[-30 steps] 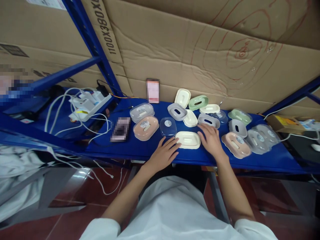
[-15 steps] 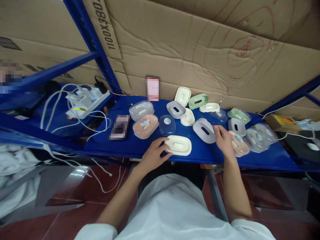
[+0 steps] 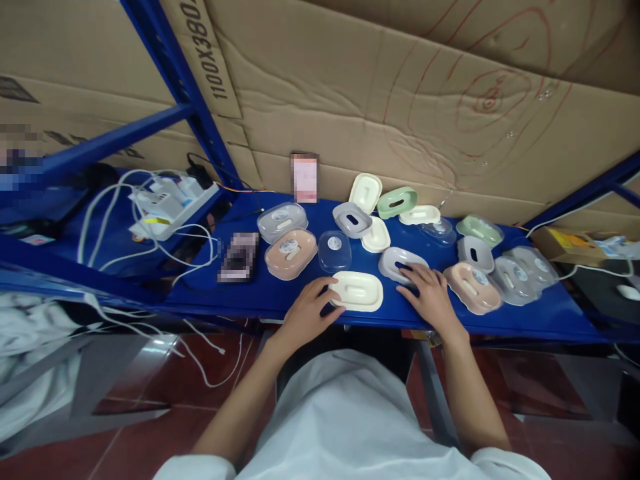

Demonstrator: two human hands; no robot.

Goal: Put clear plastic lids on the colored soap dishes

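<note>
The left hand [image 3: 320, 301] has thumb and fingers spread around the nine o'clock end of a cream tray [image 3: 360, 293]. The right hand [image 3: 429, 293], fingers also fanned apart, covers the five o'clock rim of a grey dish [image 3: 391, 261], at the tray's two o'clock; farther off, a clear lid [image 3: 335, 252] sits at the tray's eleven and a green dish [image 3: 390, 208] at one.

Dishes [image 3: 356, 291] across the shelf [image 3: 273, 295], power strip [image 3: 193, 208] to their left, cardboard [image 3: 320, 87] behind, carton [image 3: 563, 249] right.
</note>
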